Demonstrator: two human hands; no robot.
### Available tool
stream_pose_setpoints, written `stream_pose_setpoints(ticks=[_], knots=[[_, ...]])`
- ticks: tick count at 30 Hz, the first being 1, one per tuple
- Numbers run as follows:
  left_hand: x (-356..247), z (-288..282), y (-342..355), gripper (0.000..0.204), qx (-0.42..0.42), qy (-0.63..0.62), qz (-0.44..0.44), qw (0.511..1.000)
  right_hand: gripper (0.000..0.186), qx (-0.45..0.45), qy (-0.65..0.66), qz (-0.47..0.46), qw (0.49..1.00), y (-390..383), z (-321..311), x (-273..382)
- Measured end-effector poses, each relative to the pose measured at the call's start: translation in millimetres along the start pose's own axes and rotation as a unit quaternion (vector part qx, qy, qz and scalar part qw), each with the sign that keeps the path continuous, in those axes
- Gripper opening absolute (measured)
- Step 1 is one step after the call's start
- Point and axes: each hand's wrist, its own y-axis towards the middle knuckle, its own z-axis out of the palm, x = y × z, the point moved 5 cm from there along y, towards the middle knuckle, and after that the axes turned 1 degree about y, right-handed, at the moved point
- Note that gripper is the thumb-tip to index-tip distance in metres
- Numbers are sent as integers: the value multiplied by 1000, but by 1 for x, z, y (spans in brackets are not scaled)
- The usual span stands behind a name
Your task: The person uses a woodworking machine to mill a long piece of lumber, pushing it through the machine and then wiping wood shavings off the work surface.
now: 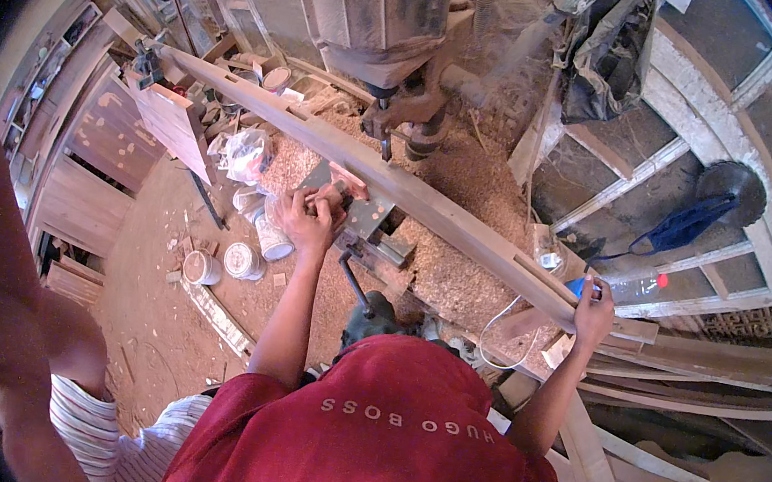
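Observation:
A long wooden beam [450, 215] with slots cut along it runs diagonally across a machine's metal table [368, 217]. Above the beam's middle hangs the drill bit [385, 147] of a large, dust-coated machine head [371, 23]. My left hand [311, 219] is closed at the table's near side, beside a small reddish wooden block [349, 181]; what its curled fingers grip is hidden. At the beam's right end, my right hand [595, 315] wraps its fingers round the wood. A bent metal lever [356, 277] sticks out below the table, between my arms.
Wood shavings [457, 281] heap around the machine. White buckets [243, 262] stand on the left floor. Long planks [712, 362] are stacked at right, near a clear bottle [635, 288] and a hanging dark blue cloth [689, 224]. Another person's bare arm [18, 296] fills the left edge.

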Motion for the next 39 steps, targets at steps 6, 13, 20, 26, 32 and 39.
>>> stream_pose_setpoints(ticks=[6, 13, 20, 26, 32, 39], knots=[[-9, -4, 2, 17, -24, 6, 28, 999, 40, -33, -28, 5, 999, -4, -6, 7], [-4, 3, -1, 15, -22, -3, 15, 1000, 37, -46, -35, 12, 998, -2, -5, -1], [-5, 0, -1, 15, -18, -13, 26, 999, 36, -34, -38, 37, 998, -1, -2, 0], [-10, 1, 0, 15, -15, 5, 51, 999, 33, -45, -44, 44, 997, -3, -10, 8], [-8, 0, -2, 14, -14, 1, 43, 999, 30, -36, -41, 56, 997, -3, -10, 11], [-6, 9, -4, 14, -10, 5, 42, 999, 33, -45, -13, 47, 998, -1, -10, -2]])
